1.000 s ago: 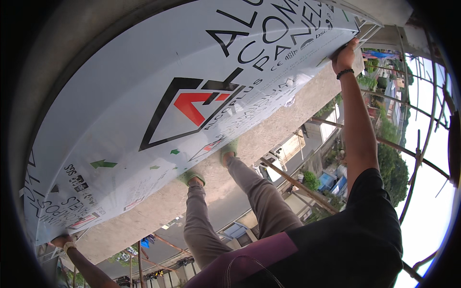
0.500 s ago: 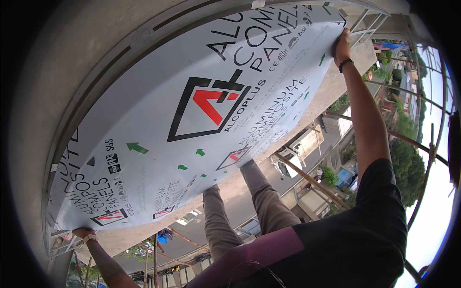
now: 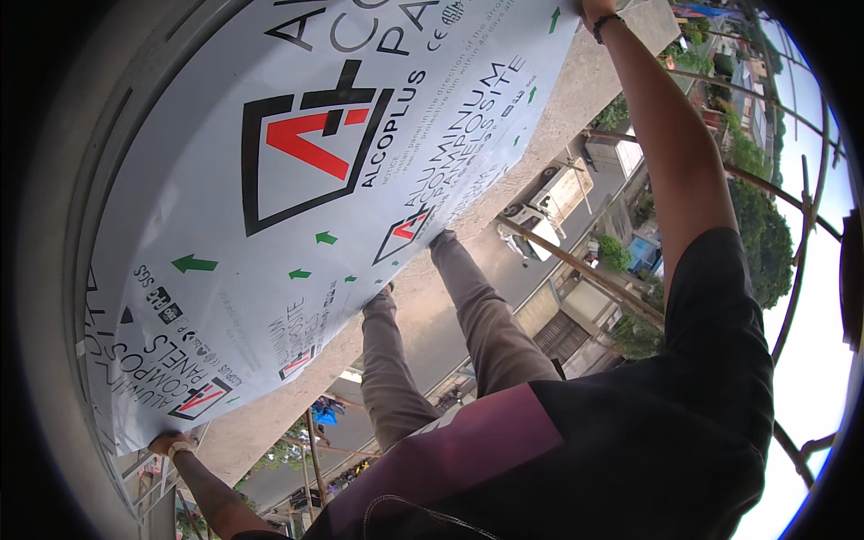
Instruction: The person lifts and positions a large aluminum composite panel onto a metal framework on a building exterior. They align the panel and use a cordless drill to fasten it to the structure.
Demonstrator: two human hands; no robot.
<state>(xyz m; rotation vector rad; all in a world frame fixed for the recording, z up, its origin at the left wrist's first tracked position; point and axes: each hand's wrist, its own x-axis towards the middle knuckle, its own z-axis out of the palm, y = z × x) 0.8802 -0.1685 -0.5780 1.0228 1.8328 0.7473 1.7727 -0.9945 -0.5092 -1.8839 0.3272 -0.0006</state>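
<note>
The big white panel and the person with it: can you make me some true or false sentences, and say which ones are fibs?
1. The left hand and the right hand are both at the edge of the white panel. True.
2. The arrows on the panel are yellow. False: the arrows are green.
3. A white truck shows down below. True.
4. The dark bracelet is on the left wrist. False: the dark bracelet is on the right one; the left one has a light band.
5. The trousers are bright red. False: the trousers are greyish brown.
</note>
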